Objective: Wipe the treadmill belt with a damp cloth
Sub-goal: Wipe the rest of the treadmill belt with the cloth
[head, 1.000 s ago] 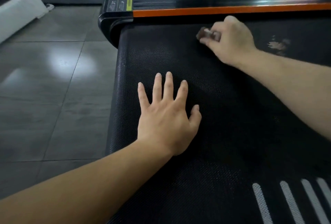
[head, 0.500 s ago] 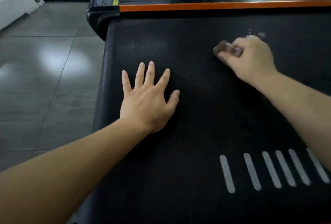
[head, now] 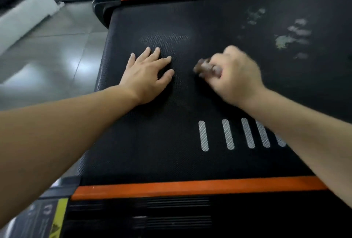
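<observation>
Grip: right hand (head: pixel 234 77) curled round small brown cloth (head: pixel 204 67) on treadmill belt (head: pixel 152 142); left hand (head: pixel 148 74) flat on belt, fingers spread, holding nothing.

Two hands: left hand (head: pixel 146 74), right hand (head: pixel 236 79). One cloth (head: pixel 204 67), one belt (head: pixel 152 142), five pale stripes (head: pixel 228 134) on it. Two orange strips (head: pixel 190 188).

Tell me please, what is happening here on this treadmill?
A person is wiping the black treadmill belt. The right hand grips a small bunched brownish cloth and holds it against the belt; the hand looks blurred. The left hand lies flat on the belt beside it, fingers spread. Pale smudges show on the belt beyond the right hand, not yet wiped.
</observation>
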